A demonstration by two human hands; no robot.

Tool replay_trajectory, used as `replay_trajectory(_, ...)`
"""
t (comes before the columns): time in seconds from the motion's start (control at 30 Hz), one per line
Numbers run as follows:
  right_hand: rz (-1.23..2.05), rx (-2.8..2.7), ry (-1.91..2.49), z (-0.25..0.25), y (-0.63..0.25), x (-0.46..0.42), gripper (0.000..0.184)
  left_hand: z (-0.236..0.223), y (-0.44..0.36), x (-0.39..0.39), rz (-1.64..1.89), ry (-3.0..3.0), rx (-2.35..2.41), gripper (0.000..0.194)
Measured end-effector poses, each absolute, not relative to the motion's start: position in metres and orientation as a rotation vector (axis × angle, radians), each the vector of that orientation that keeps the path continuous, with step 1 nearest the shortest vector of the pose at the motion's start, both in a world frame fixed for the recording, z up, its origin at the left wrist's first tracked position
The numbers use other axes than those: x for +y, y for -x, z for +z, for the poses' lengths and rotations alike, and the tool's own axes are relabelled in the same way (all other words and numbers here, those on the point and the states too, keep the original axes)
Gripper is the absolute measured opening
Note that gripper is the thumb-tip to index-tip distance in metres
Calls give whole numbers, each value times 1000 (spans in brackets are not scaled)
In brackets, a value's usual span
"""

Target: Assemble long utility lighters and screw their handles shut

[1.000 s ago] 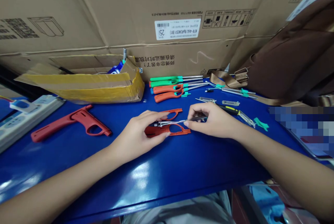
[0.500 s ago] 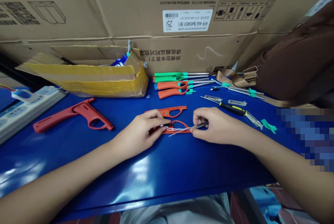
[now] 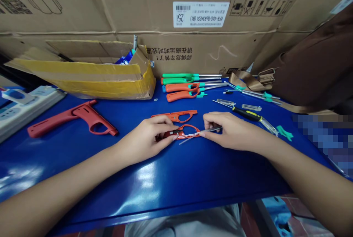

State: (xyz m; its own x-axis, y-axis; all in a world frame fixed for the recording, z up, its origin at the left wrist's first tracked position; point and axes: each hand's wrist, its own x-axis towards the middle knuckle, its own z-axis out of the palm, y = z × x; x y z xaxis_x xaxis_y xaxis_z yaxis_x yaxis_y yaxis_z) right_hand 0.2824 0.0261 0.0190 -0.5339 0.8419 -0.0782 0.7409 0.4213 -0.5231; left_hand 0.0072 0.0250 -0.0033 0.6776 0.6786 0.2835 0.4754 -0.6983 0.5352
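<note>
1. In the head view, our left hand (image 3: 153,134) pinches a small black part (image 3: 174,132) over the nearer orange shell (image 3: 190,132).
2. Our right hand (image 3: 224,130) grips a thin metal tube (image 3: 213,129); white wires (image 3: 187,135) run between our hands.
3. The other orange shell (image 3: 183,116) lies just beyond, on the blue table (image 3: 171,178).
4. A screwdriver (image 3: 246,114) lies past our right hand.
</note>
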Motion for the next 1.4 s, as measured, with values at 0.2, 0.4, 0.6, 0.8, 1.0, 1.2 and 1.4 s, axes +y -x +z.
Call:
replay_trajectory(0.2, 858, -2504, 1309, 20, -289, 32, 16, -1, -7, 24, 642, -2468, 900, 25)
replay_trajectory(0.4, 842, -2513, 1262, 26, -295, 31, 16, -3, -7, 25, 647, -2465, 898, 24)
replay_trajectory(0.6, 772, -2493, 1331, 25, -293, 28, 14, -2, -8, 26, 619, -2451, 898, 26)
replay_trajectory(0.8, 537, -2666, 1323, 26, -290, 28, 18, -3, -10, 26, 622, -2432, 928, 27)
replay_trajectory(1.0, 518, -2687, 1313, 27, -290, 25, 14, -3, -11, 25, 627, -2450, 952, 25)
replay_trajectory(1.2, 810, -2511, 1354, 27, -289, 27, 15, -5, -11, 24, 642, -2463, 930, 25)
replay_trajectory(1.4, 918, -2475, 1550, 28, -283, 29, 17, -9, -15, 20, 664, -2458, 873, 26)
